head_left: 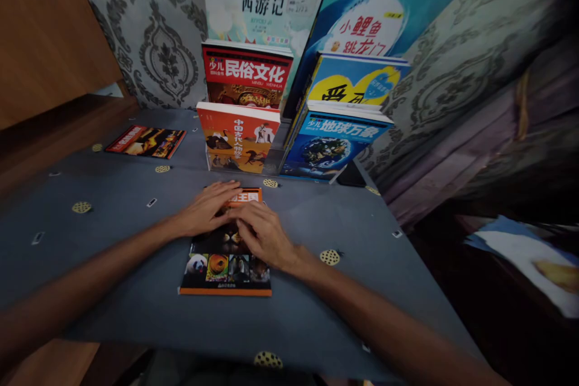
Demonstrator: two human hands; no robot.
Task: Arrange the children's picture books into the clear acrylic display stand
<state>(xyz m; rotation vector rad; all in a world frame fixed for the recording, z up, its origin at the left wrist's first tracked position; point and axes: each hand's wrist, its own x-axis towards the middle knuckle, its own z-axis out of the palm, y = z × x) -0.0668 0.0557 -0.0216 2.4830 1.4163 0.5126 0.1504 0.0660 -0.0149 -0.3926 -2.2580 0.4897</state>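
Observation:
A dark book with an orange edge and animal pictures lies face up on the table in front of me. My left hand rests on its upper left part, fingers stretched out across the cover. Over the upper right part lies my right hand, its fingers loosely bent, with the fingertips close to or on the left hand. Neither hand grips anything that I can see. Between them they hide part of the cover's title and its large middle picture.
Behind the book, an orange book and a blue book with a globe stand upright before several taller ones. A red and black book lies flat at the left. The grey table cover has pineapple prints. A dark flat object lies at right.

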